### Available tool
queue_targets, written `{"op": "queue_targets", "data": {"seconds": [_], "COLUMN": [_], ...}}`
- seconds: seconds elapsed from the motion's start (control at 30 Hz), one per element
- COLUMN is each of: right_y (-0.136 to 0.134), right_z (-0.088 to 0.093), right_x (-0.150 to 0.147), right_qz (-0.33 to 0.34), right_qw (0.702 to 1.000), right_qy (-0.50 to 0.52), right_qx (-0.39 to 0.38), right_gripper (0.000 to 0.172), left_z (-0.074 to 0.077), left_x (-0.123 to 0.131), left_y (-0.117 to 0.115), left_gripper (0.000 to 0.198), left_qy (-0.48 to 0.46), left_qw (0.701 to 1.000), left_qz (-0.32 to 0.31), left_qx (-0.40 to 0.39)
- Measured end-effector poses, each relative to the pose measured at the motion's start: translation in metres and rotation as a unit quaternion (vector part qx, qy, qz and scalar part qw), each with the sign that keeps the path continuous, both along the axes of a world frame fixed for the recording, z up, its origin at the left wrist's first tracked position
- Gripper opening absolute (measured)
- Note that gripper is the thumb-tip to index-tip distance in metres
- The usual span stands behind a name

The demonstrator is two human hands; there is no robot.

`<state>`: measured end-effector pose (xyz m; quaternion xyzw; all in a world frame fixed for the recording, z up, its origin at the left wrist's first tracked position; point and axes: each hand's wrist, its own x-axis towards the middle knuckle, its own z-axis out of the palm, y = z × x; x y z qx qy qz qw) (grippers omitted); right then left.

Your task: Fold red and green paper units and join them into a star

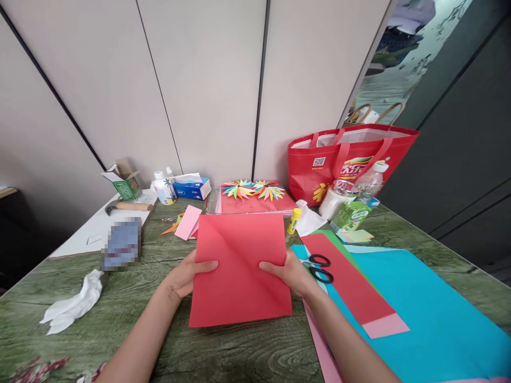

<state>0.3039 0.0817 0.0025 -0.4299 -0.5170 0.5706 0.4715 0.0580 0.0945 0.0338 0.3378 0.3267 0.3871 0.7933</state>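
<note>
A square sheet of red paper (239, 287) is held up over the table, tilted toward me, with a faint diagonal crease across it. My left hand (190, 274) grips its left edge, thumb on the front and fingers hidden behind. On the opposite edge, my right hand (290, 272) pinches the sheet the same way. Just right of that hand lie black-handled scissors (320, 268), resting on coloured paper. A red paper strip (347, 282) lies there too, over a large blue sheet (423, 308). Behind the held sheet stands a yellow glue stick (294, 221).
Colourful paper stars (253, 190) lie at the back by a red bag (315, 165). A jar, a bottle (371, 181) and a green carton (351, 215) stand right. Left are a tissue box (191, 189), a hammer (130, 206), pink paper (187, 222) and crumpled tissue (75, 306).
</note>
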Motion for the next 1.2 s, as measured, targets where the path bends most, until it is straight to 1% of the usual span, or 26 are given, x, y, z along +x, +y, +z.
{"op": "queue_targets", "data": {"seconds": [0.07,0.13,0.23,0.33,0.43,0.5,0.53,0.6,0.67,0.73,0.8,0.87,0.97,1.0,1.1,1.2], "right_y": [-0.001,-0.001,0.000,0.002,0.006,0.009,0.010,0.014,0.016,0.018,0.020,0.019,0.016,0.014,0.008,0.003], "right_z": [-0.002,-0.003,-0.002,0.002,0.004,0.002,0.000,-0.006,-0.012,-0.017,-0.020,-0.020,-0.019,-0.018,-0.015,-0.009], "right_x": [0.001,0.003,0.006,0.009,0.011,0.012,0.013,0.014,0.016,0.018,0.018,0.017,0.010,0.007,-0.003,-0.009], "right_qz": [0.021,0.028,0.039,0.051,0.063,0.069,0.068,0.068,0.070,0.073,0.075,0.085,0.101,0.104,0.119,0.131], "right_qw": [0.995,0.987,0.974,0.965,0.961,0.954,0.949,0.939,0.932,0.925,0.916,0.910,0.912,0.914,0.925,0.940], "right_qy": [0.076,0.128,0.171,0.179,0.195,0.232,0.254,0.284,0.299,0.315,0.337,0.349,0.338,0.330,0.296,0.267], "right_qx": [-0.056,-0.094,-0.143,-0.186,-0.185,-0.175,-0.174,-0.181,-0.190,-0.197,-0.202,-0.205,-0.210,-0.211,-0.207,-0.166], "right_gripper": [0.049,0.049,0.045,0.037,0.028,0.023,0.021,0.018,0.020,0.022,0.019,0.016,0.017,0.018,0.020,0.032], "left_z": [0.000,-0.001,-0.005,-0.008,-0.006,-0.004,-0.003,-0.002,-0.002,-0.003,-0.006,-0.011,-0.019,-0.021,-0.020,-0.016], "left_x": [-0.002,-0.003,-0.005,-0.005,-0.002,-0.001,-0.001,-0.002,-0.004,-0.005,-0.003,0.003,0.016,0.021,0.030,0.031], "left_y": [0.001,0.002,0.004,0.004,0.004,0.003,0.003,0.003,0.003,0.004,0.005,0.005,0.004,0.004,0.004,0.008], "left_gripper": [0.034,0.034,0.033,0.034,0.036,0.036,0.034,0.035,0.049,0.064,0.068,0.062,0.047,0.048,0.049,0.043], "left_qy": [0.000,0.005,0.010,0.007,-0.005,-0.010,-0.015,-0.041,-0.077,-0.098,-0.084,-0.050,-0.020,-0.019,-0.031,-0.039], "left_qw": [1.000,1.000,1.000,1.000,1.000,0.998,0.998,0.997,0.993,0.987,0.985,0.986,0.979,0.976,0.962,0.944], "left_qz": [-0.012,-0.016,-0.007,0.002,-0.026,-0.055,-0.058,-0.042,-0.033,-0.042,-0.039,0.007,0.126,0.157,0.247,0.314], "left_qx": [0.000,-0.003,-0.007,-0.009,0.002,0.010,0.018,0.047,0.084,0.119,0.143,0.160,0.158,0.148,0.117,0.097]}}
